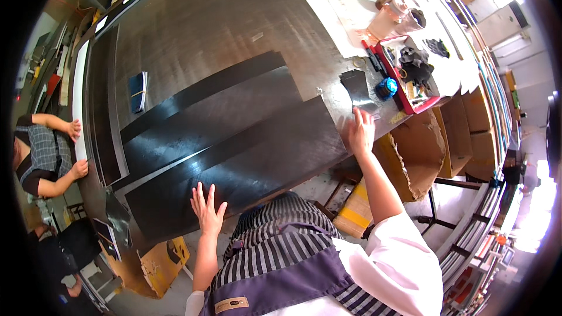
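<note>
Sheets (257, 152) black; apron (275, 237) striped black and grey, band (287, 278) purple; tray (424, 105) red; cardboard box (417, 152) brown.

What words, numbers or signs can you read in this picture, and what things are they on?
None can be read clearly.
Striped apron: its little tan label has dark marks, too small to read.
Dark tabletop: a pale patch, too blurred to tell if anything is written there.
Round blue thing: pale marks, too blurred to read.

1. Beyond the black sheets (269, 140), the tabletop (234, 11) is offering open passage.
2. A red box (426, 105) and blue roll (386, 88) are blocking the right.
3. A co-worker (44, 152) is obstructing the left edge.
</note>
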Demonstrator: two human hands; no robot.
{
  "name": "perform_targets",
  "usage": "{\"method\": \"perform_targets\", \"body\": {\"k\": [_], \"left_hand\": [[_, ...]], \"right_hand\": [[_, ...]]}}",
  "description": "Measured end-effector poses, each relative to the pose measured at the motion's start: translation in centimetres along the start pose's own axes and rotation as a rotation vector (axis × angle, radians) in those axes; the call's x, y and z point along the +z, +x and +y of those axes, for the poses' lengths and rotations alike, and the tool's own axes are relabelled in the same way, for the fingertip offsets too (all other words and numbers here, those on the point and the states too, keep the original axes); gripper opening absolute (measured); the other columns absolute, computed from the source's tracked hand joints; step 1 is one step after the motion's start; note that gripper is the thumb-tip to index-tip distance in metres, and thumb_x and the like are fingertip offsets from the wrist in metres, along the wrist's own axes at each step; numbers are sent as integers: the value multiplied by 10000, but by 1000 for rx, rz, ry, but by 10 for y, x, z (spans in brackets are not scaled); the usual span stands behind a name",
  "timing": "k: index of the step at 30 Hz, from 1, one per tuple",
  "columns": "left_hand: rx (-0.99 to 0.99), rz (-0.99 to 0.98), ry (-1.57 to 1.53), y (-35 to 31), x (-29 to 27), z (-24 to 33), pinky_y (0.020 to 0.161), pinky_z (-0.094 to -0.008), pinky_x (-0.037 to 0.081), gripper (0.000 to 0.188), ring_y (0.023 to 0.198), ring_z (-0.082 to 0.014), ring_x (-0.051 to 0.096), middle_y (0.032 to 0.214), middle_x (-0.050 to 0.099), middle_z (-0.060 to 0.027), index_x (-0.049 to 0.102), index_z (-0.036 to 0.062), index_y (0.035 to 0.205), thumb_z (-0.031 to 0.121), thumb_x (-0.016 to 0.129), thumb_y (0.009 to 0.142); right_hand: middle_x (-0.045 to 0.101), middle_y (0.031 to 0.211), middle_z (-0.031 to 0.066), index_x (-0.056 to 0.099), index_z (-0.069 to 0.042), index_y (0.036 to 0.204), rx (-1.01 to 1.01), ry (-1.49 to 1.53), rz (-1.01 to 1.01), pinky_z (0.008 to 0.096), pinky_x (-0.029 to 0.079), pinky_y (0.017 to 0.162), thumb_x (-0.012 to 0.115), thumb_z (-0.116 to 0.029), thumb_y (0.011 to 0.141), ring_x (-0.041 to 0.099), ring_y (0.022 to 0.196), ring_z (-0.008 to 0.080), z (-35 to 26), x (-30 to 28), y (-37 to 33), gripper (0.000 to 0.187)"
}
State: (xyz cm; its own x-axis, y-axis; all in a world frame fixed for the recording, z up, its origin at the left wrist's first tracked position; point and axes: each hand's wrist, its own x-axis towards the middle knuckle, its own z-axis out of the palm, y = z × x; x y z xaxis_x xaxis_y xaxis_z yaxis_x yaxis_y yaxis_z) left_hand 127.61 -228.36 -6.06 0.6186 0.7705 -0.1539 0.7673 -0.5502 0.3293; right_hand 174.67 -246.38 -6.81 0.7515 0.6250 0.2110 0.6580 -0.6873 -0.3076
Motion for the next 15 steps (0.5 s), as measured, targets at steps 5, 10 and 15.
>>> {"method": "perform_targets", "body": {"k": [5, 10, 15], "left_hand": [[-4, 94, -153, -10, 6, -1, 1109, -570, 160, 655, 1412, -374, 188, 1518, 264, -130, 518, 193, 1336, 290, 740, 728], [6, 319, -557, -12, 4, -21, 1033, -433, 368, 501, 1259, -311, 429, 1355, 460, -121, 588, 106, 1223, 174, 736, 750], [-913, 724, -947, -95, 43, -57, 826, -288, 459, 371, 915, -155, 533, 1025, 526, -60, 541, 46, 1050, 243, 754, 818]], "right_hand": [[635, 862, 172, 613, -11, 1014, 127, 133, -141, 414, 481, 775, 765, -234, 755, 600, 828, 355, -43, 19, -25, 374], [583, 764, -11, 627, 60, 986, 519, 779, -417, 237, 427, 659, 780, -123, 764, 527, 700, 107, 8, 6, -6, 327], [644, 902, 38, 612, 2, 1048, 399, 899, -503, 254, 450, 723, 638, -56, 841, 576, 805, 118, 18, -52, -8, 217]]}}
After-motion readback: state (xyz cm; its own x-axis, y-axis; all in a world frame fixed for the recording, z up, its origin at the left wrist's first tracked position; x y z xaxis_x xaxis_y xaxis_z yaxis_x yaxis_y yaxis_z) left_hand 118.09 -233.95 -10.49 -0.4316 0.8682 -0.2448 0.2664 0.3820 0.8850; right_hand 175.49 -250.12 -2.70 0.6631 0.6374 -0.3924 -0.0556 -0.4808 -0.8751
